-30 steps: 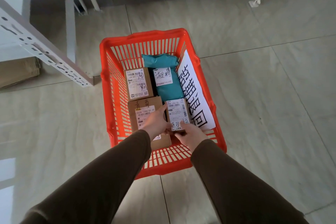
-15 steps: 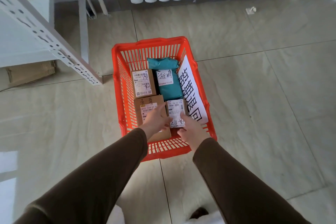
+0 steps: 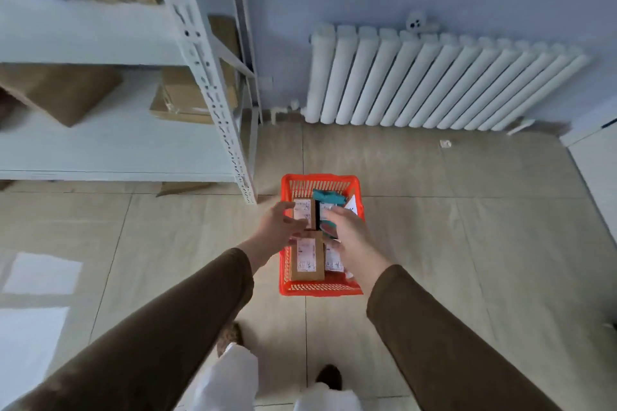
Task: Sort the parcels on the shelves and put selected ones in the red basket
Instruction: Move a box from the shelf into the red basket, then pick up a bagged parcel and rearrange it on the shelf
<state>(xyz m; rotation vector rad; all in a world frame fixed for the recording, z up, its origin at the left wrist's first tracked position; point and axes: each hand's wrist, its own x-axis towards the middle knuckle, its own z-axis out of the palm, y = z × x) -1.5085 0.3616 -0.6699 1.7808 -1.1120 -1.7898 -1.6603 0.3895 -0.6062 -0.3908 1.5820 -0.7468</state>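
While the person stands over it, both brown sleeves reach out toward the red basket (image 3: 320, 289) on the tile floor. Left hand (image 3: 278, 227) hovers above the basket with fingers spread and nothing in it, and the right hand (image 3: 349, 233) looks loose and empty too, though it's a bit blurry so hard to be sure. Down in the basket there's a kraft box (image 3: 307, 257) at the near end, another labelled box (image 3: 304, 212) further back, and a teal mailer bag (image 3: 329, 198) at the far end beside a white paper sign (image 3: 352, 205). Looks like the drop-off step is basically done. Next move probably means turning to the white metal shelving (image 3: 213, 83) on the left, where more cardboard parcels (image 3: 60, 90) sit, and checking labels. Behind it all is a white radiator (image 3: 434, 83).
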